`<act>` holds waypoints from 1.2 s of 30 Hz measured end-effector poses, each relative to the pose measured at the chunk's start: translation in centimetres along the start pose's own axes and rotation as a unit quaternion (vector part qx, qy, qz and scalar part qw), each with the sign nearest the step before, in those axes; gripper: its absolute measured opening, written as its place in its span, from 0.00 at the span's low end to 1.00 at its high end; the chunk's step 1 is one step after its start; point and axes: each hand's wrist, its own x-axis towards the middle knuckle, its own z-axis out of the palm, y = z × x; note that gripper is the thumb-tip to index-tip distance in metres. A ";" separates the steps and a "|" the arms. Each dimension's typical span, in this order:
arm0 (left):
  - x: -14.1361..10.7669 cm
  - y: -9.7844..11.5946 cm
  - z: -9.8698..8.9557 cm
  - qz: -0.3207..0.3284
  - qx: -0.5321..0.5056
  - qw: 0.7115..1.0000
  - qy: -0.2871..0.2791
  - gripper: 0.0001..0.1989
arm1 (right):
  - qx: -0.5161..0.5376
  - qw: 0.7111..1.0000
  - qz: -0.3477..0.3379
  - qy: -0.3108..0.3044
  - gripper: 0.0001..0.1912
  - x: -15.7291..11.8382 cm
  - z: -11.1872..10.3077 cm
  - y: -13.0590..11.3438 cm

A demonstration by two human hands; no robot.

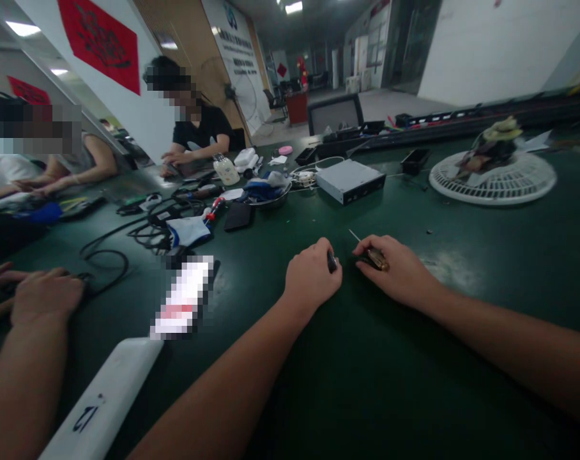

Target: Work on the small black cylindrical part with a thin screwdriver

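Near the middle of the green table point(251, 287), my left hand point(313, 271) is closed round a small dark object point(332, 260), mostly hidden by the fingers. Just to its right, my right hand point(390, 265) grips a screwdriver point(377, 259) by its amber handle. The thin shaft points up and to the left, away from me. The two hands are close together but apart, both low over the tabletop.
Beyond my hands lie a grey metal drive box point(350, 180) and a white fan grille point(494, 177). To the left are tangled cables point(151, 220), a lit phone point(184, 297), a white case point(105, 393) and a co-worker's hands point(45, 297). Other people sit farther back.
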 end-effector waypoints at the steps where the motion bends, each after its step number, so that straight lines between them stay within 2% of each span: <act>1: 0.0 0.1 0.0 0.001 0.023 1.000 -0.012 0.09 | -0.004 1.000 -0.001 -0.001 0.09 0.1 0.1 0.1; 3: 0.0 0.3 0.0 0.002 0.069 0.997 -0.028 0.15 | -0.002 1.000 -0.010 -0.001 0.09 0.2 0.2 0.1; 5: 0.1 0.2 0.0 0.002 0.097 0.995 -0.015 0.18 | 0.003 1.000 -0.009 0.003 0.10 0.4 0.3 0.2; 10: 0.3 0.0 -0.1 -0.019 0.114 0.993 0.009 0.17 | 0.035 0.998 0.016 0.040 0.16 0.7 0.5 0.6; 17: -0.2 0.2 -0.3 -0.039 0.127 0.991 0.032 0.17 | 0.066 0.991 0.022 0.112 0.13 1.0 0.9 1.2; 20: -0.4 0.1 -0.2 -0.049 0.127 0.990 0.043 0.17 | 0.077 0.987 0.033 0.133 0.09 1.2 1.0 1.2; 23: -0.7 0.0 -0.3 -0.053 0.125 0.990 0.043 0.18 | 0.080 0.986 0.031 0.141 0.07 1.4 1.1 1.3; 30: -1.0 -0.2 -0.2 -0.049 0.132 0.989 0.055 0.18 | 0.107 0.984 0.024 0.139 0.14 1.8 1.5 2.3; 36: -1.4 -0.9 -0.6 -0.037 0.141 0.987 0.064 0.18 | 0.104 0.983 0.034 0.150 0.10 2.2 1.9 3.2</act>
